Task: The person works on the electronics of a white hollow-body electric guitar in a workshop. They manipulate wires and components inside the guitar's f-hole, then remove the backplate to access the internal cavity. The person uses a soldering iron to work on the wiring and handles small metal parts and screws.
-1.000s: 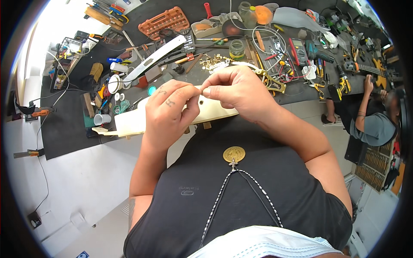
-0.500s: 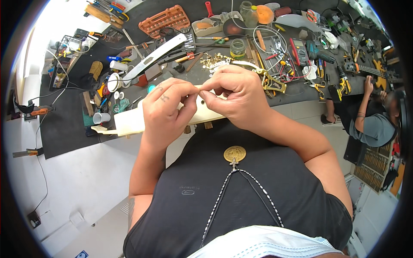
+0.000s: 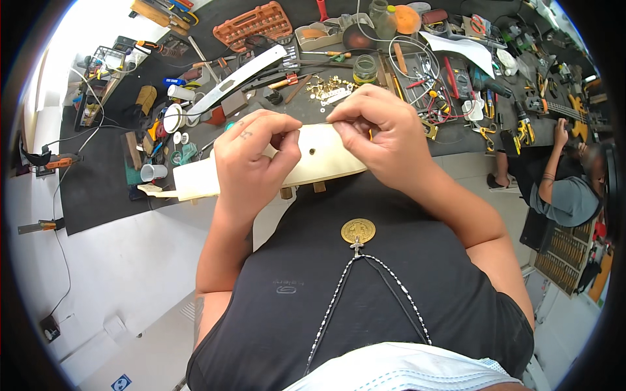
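Observation:
A long cream-coloured board (image 3: 326, 159) with a small dark hole lies along the bench's near edge, in front of my chest. Above its left half, my left hand (image 3: 253, 153) is closed in a pinch, thumb against forefinger. My right hand (image 3: 386, 133) pinches too, over the board's right end. A short gap parts the two sets of fingertips. Whatever they hold is too small or too hidden to name; a faint thin line between them may be only the board's far edge. Beyond the hands lie several small gold-coloured metal parts (image 3: 321, 88).
A glass jar (image 3: 365, 69), an orange tool case (image 3: 253, 26) and a long white ruler-like strip (image 3: 238, 79) stand or lie behind. White spools and a white cup (image 3: 154, 173) sit at left. Pliers and a drill crowd the right, where another person (image 3: 564, 189) handles a guitar (image 3: 566, 112).
My fingertips, touching half a second ago, have drawn apart. The right hand has moved right and slightly up, uncovering the dark hole in the board.

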`<move>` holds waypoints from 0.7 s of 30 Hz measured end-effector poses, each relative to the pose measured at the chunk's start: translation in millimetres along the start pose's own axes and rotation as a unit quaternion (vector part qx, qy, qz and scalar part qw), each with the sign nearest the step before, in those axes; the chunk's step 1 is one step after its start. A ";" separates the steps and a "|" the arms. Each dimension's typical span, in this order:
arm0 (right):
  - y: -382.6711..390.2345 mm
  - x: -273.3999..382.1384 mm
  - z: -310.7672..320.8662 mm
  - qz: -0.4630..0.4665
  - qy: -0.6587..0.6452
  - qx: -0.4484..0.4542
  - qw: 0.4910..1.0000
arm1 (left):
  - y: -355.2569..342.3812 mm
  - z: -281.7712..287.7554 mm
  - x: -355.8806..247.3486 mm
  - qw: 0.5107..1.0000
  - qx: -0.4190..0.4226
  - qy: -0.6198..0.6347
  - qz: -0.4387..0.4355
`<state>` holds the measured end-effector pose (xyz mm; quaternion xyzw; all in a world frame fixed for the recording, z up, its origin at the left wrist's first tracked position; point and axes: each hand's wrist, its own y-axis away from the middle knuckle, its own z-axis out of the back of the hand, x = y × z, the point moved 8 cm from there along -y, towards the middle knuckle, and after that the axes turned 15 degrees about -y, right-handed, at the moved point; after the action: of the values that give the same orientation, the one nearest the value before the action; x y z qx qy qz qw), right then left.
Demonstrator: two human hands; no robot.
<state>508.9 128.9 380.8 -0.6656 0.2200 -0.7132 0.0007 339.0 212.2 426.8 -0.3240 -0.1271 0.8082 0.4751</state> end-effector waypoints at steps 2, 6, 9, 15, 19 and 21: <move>2.5 5.1 8.2 0.012 0.044 0.005 0.999 | 0.6 -1.1 8.5 0.995 0.003 0.079 0.059; 8.1 9.7 15.8 0.061 0.092 0.047 0.993 | 7.1 -1.0 32.9 0.945 -0.013 0.285 0.162; 10.9 6.4 12.8 0.039 0.075 0.058 0.995 | 8.8 -2.0 35.0 0.945 -0.001 0.277 0.172; 10.9 1.7 0.4 0.056 0.095 0.070 0.991 | 8.5 -4.6 33.4 0.951 0.017 0.255 0.176; 9.2 0.1 -2.8 0.048 0.101 0.067 0.991 | 9.6 -3.6 31.8 0.951 0.022 0.249 0.181; 8.7 0.5 -5.2 0.026 0.107 0.077 0.991 | 9.7 -3.0 31.2 0.951 0.018 0.254 0.176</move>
<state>501.4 122.5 378.5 -0.5774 0.1803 -0.7950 0.0463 323.7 233.4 407.0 -0.5271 0.0708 0.7721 0.3478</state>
